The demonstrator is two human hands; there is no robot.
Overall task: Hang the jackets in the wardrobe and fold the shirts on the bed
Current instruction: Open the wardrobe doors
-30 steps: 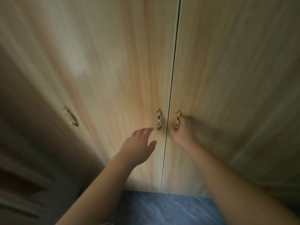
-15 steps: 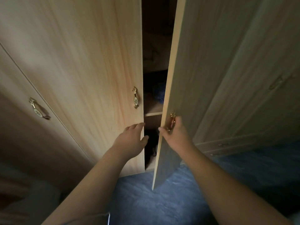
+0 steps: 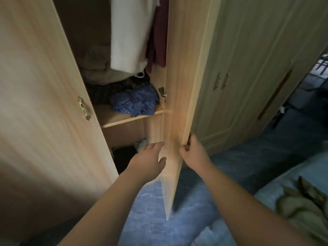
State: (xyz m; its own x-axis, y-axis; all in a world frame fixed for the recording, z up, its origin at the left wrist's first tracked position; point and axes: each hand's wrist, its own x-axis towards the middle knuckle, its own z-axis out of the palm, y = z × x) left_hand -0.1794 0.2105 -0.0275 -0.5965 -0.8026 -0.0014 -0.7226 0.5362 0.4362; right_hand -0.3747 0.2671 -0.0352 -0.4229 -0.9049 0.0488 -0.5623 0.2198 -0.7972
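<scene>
The light wooden wardrobe stands in front of me with its right door [image 3: 179,89] swung wide towards me. My right hand [image 3: 193,153] grips that door's handle at the outer edge. My left hand [image 3: 150,161] hovers open, fingers spread, just inside the gap near the door's inner face. The left door [image 3: 44,103] with its brass handle [image 3: 83,108] stays shut. Inside hang a white garment [image 3: 130,32] and a dark red one [image 3: 159,36]. A crumpled blue cloth [image 3: 135,102] lies on the shelf [image 3: 124,119].
More wardrobe doors [image 3: 248,68] continue to the right. Blue floor [image 3: 150,219] lies below. The bed's pale edge [image 3: 292,176] shows at the lower right with an olive-tan garment [image 3: 301,206] on it. A dark doorway opens at the far right.
The right door went from shut to wide open, pulled by my right hand. The wardrobe's inside with hanging clothes and shelf came into view. My left hand stayed free.
</scene>
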